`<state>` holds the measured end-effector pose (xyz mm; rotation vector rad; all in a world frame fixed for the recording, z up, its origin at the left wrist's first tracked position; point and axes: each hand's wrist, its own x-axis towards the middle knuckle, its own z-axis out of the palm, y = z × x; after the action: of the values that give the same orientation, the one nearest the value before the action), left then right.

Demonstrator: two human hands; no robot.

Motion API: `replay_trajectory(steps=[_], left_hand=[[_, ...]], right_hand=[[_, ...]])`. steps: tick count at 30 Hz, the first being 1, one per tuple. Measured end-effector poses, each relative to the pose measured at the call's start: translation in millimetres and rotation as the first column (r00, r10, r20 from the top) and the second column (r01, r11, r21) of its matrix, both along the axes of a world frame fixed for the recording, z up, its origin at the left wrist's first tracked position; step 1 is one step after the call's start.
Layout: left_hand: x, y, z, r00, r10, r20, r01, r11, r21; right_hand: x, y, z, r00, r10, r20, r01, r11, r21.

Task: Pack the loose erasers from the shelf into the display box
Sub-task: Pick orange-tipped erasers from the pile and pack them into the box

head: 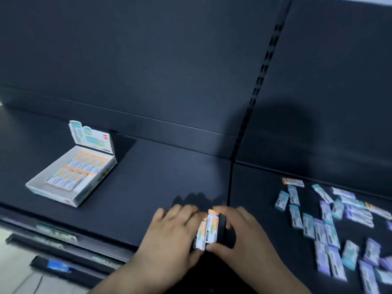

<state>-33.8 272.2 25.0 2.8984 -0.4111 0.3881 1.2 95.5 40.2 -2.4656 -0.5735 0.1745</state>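
Both hands hold a small stack of orange-banded erasers (209,229) between them near the front edge of the dark shelf (161,179). My left hand (171,230) presses the stack from the left. Curled round its right side is my right hand (239,230). The white display box (53,195) sits to the left with its printed lid standing up, and two rows of orange-banded erasers (78,170) lie inside. A scatter of several loose erasers (331,225) in blue, purple and orange wrappers lies on the shelf to the right.
The shelf's dark back panel (169,60) rises behind, with a slotted upright (254,98) splitting the left bay from the right. Price-tag rails (57,234) of lower shelves show below the front edge at the left.
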Motion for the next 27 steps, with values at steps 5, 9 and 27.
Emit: replay_trajectory(steps=[5, 9, 27], left_hand=[[-7, 24, 4, 0.997, 0.066, 0.027, -0.065, 0.998, -0.015], [-14, 53, 3, 0.997, 0.082, 0.014, -0.082, 0.997, -0.012], [58, 297, 8, 0.998, -0.054, -0.024, 0.054, 0.999, 0.003]], right_hand=[[-2, 22, 1, 0.999, 0.034, -0.025, -0.034, 0.999, 0.021], [-8, 53, 0, 0.998, 0.054, -0.040, -0.054, 0.999, 0.003], [27, 279, 9, 0.993, -0.098, 0.059, 0.098, 0.995, 0.002]])
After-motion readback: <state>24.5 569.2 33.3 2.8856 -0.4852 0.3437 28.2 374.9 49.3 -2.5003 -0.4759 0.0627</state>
